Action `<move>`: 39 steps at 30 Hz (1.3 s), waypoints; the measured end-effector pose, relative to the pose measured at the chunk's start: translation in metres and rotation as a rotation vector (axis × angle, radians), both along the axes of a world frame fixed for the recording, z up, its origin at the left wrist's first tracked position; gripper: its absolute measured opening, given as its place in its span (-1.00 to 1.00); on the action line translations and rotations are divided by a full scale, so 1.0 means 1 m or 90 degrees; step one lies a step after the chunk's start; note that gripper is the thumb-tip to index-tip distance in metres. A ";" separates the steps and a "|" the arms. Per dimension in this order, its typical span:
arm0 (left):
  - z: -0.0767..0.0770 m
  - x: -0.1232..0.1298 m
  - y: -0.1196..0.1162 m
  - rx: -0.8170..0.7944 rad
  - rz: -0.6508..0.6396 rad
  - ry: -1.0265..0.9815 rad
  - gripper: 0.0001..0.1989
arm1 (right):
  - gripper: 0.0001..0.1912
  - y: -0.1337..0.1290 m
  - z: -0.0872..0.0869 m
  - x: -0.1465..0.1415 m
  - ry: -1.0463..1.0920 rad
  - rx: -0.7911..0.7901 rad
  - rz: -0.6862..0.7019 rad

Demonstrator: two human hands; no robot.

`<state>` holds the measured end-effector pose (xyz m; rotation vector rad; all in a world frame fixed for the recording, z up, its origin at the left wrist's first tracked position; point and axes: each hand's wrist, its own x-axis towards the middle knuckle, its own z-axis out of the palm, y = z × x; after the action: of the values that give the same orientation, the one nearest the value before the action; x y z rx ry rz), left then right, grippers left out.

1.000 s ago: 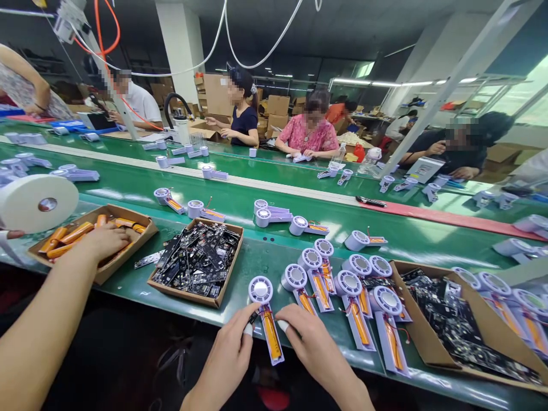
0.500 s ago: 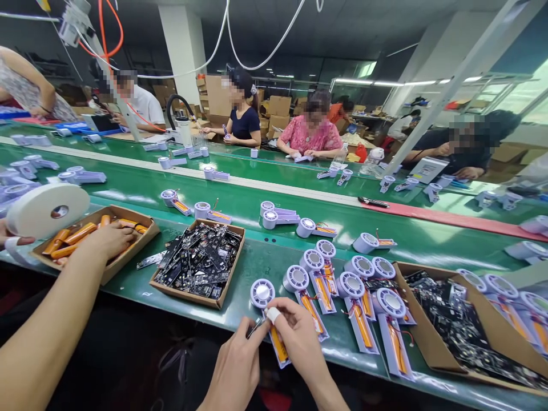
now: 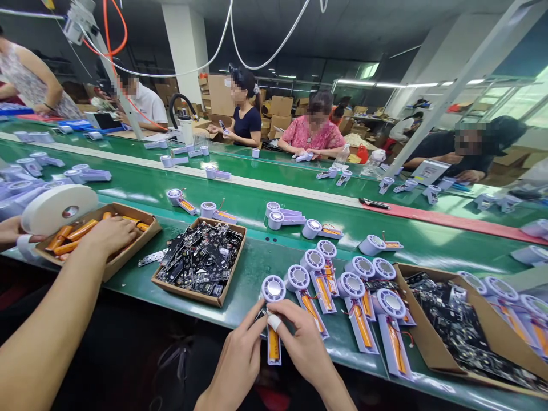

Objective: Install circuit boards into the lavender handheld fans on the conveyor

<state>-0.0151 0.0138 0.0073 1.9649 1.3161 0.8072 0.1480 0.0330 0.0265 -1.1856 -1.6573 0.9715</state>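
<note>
At the bench's front edge lies a lilac handheld fan (image 3: 273, 289) with its round head away from me. An orange battery (image 3: 273, 345) sits in its open handle. My left hand (image 3: 240, 354) pinches a small dark circuit board (image 3: 261, 313) over the handle's upper part; fingers cover most of it. My right hand (image 3: 302, 339), with white tape round one finger, is closed at the board's end. What its fingertips hold is too small and hidden to make out. The two hands' fingertips nearly meet just below the fan head.
Left of me, a co-worker's hand (image 3: 113, 235) reaches into a box of orange batteries (image 3: 156, 224), beside a white tape roll (image 3: 43, 212). Boxes of circuit boards (image 3: 222, 297) (image 3: 423, 342) flank me. Several fans (image 3: 359, 322) lie close right; others sit on the green belt (image 3: 240, 231).
The fan has shifted slightly right and turned straighter towards me. My hands have drawn closer together over its handle, and the circuit board is now more hidden. The tape roll at left has moved right.
</note>
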 end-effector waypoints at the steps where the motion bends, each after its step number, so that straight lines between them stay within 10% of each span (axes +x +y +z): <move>1: -0.001 -0.001 0.000 -0.005 0.017 -0.024 -0.40 | -0.82 0.000 -0.001 0.001 0.000 -0.009 -0.013; 9: -0.013 0.003 -0.004 -0.151 0.166 -0.210 -0.54 | -0.76 -0.001 -0.006 -0.001 0.009 -0.044 -0.092; 18: -0.012 0.008 -0.004 -0.201 0.196 -0.265 -0.60 | -0.69 -0.007 -0.008 -0.011 -0.151 0.157 -0.148; 39: 0.003 0.018 -0.004 -0.237 0.202 -0.425 -0.68 | -0.71 -0.021 -0.028 -0.027 -0.119 0.063 -0.229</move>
<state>0.0024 0.0098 0.0106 1.0695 1.2490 1.1443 0.1208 0.0124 -0.0014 -1.4792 -1.5410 0.5616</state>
